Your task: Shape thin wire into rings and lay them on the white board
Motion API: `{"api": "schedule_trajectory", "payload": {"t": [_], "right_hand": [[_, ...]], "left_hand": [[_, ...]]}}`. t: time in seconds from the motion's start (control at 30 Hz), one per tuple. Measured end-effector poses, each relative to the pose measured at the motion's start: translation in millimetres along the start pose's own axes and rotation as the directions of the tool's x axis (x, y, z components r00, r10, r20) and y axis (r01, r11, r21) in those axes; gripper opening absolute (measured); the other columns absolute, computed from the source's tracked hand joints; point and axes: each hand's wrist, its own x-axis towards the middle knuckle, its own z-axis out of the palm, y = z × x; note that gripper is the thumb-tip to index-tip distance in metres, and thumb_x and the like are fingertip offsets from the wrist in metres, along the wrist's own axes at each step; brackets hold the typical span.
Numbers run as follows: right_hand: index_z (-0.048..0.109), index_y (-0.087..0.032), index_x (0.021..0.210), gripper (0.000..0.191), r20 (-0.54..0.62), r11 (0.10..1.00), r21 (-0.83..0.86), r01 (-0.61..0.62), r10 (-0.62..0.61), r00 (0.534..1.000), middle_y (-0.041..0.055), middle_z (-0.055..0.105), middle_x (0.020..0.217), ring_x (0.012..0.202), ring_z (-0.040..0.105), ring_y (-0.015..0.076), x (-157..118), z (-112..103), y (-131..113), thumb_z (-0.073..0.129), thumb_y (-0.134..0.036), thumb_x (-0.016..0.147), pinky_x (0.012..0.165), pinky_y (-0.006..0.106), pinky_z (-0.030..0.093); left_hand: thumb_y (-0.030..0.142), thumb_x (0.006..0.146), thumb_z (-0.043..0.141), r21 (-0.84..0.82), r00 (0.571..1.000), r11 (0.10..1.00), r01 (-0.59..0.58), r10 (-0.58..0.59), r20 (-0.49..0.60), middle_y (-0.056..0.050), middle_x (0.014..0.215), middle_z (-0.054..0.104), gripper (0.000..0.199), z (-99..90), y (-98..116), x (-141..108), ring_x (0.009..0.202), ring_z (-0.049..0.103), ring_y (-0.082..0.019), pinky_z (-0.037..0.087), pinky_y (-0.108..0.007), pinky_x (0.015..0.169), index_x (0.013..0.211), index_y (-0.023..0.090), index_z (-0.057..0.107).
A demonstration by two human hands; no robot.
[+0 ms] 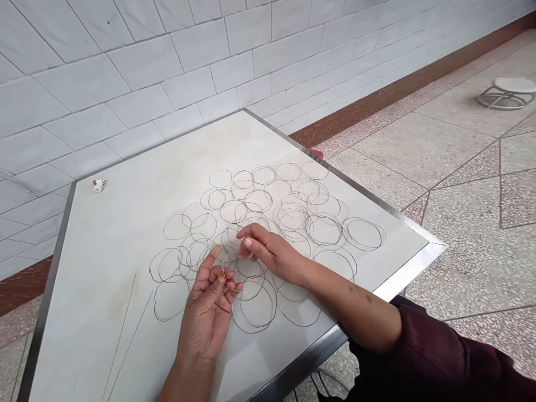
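Observation:
Between the thumb and fingers of my left hand (pixel 211 307) is a thin wire (pixel 223 263), curved upward from the pinch. My right hand (pixel 268 250) is just right of and above it, thumb and fingertips drawn together; whether they grip the far part of the wire is too small to make out. Many thin wire rings (pixel 257 304) lie overlapping on the white table (pixel 125 223), under and around both hands. Two straight wires (pixel 125 326) lie on the table to the left of my left hand.
A small red and white object (pixel 99 185) sits near the table's far left corner. The table's metal edge (pixel 393 215) runs along the right side. Behind is a tiled wall (pixel 146 61); a round stool (pixel 508 92) stands on the floor at the right.

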Motion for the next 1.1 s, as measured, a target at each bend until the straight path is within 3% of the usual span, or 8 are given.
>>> {"api": "schedule_trajectory", "payload": {"t": [0.13,0.27,0.37,0.53,0.67,0.83,1.1], "right_hand": [[0.052,-0.021,0.109,0.028,0.131,0.976,0.17,-0.133,0.111,0.985,0.0025,0.067,0.087,0.078,0.061,0.0156,1.2,-1.6,-3.7,0.041,-0.046,0.103,0.067,0.029,0.048],[0.053,-0.022,0.107,0.013,0.071,0.964,0.209,-0.167,0.155,0.985,0.0005,0.065,0.084,0.073,0.057,0.0133,3.1,-0.3,-3.5,0.051,-0.029,0.097,0.06,0.024,0.043],[0.053,-0.022,0.104,0.011,0.034,0.951,0.262,-0.166,0.162,0.986,-0.0006,0.064,0.081,0.068,0.054,0.0122,4.7,1.2,-1.6,0.054,-0.026,0.093,0.057,0.023,0.041],[0.054,-0.021,0.101,0.012,0.02,0.921,0.367,-0.129,0.131,0.991,-0.0012,0.062,0.078,0.066,0.051,0.0112,5.9,1.3,2.7,0.056,-0.03,0.094,0.061,0.025,0.043],[0.057,-0.022,0.106,0.022,0.078,0.897,0.422,-0.128,0.105,0.991,0.0025,0.066,0.087,0.079,0.056,0.0137,4.2,-1.5,4.2,0.047,-0.041,0.101,0.071,0.028,0.047],[0.064,-0.02,0.098,0.032,0.189,0.826,0.502,-0.259,0.187,0.964,0.0038,0.066,0.088,0.084,0.058,0.0147,2.7,-4.5,3.0,0.046,-0.047,0.101,0.073,0.028,0.046],[0.066,-0.019,0.089,0.025,0.254,0.738,0.588,-0.332,0.221,0.942,0.0006,0.063,0.08,0.077,0.057,0.0114,3.9,-5.8,2.9,0.067,-0.044,0.09,0.069,0.023,0.042]], "left_hand": [[0.01,0.077,0.078,-0.036,0.998,0.998,-0.045,0.043,-0.053,0.003,0.08,0.062,0.055,-2.7,-0.3,2.0,0.07,0.061,-0.007,0.059,-0.024,0.075,0.128,0.024,0.065],[0.009,0.078,0.077,-0.03,0.997,0.998,-0.059,0.057,-0.054,0.003,0.08,0.063,0.055,-6.5,-1.6,3.7,0.069,0.061,-0.007,0.06,-0.024,0.075,0.13,0.023,0.064],[0.01,0.076,0.078,-0.027,0.997,0.998,-0.063,0.062,-0.053,0.004,0.077,0.061,0.056,-7.5,-2.6,5.0,0.067,0.061,-0.007,0.06,-0.025,0.076,0.129,0.022,0.065],[0.012,0.073,0.082,-0.015,0.993,0.996,-0.089,0.087,-0.082,0.005,0.075,0.061,0.056,-7.8,-2.8,6.8,0.065,0.06,-0.007,0.059,-0.025,0.076,0.125,0.023,0.067],[0.013,0.074,0.082,-0.017,0.986,0.993,-0.117,0.114,-0.12,0.004,0.076,0.06,0.054,-8.3,-1.8,7.7,0.072,0.063,-0.008,0.06,-0.025,0.077,0.125,0.024,0.068],[0.013,0.075,0.08,-0.015,0.98,0.991,-0.129,0.126,-0.152,0.004,0.08,0.061,0.052,-7.9,-0.5,8.5,0.075,0.063,-0.009,0.06,-0.027,0.08,0.124,0.025,0.068],[0.016,0.073,0.082,0.003,0.976,0.99,-0.138,0.137,-0.168,0.004,0.078,0.06,0.052,-6.7,-1.0,7.6,0.074,0.062,-0.009,0.059,-0.024,0.077,0.123,0.025,0.069]]}}
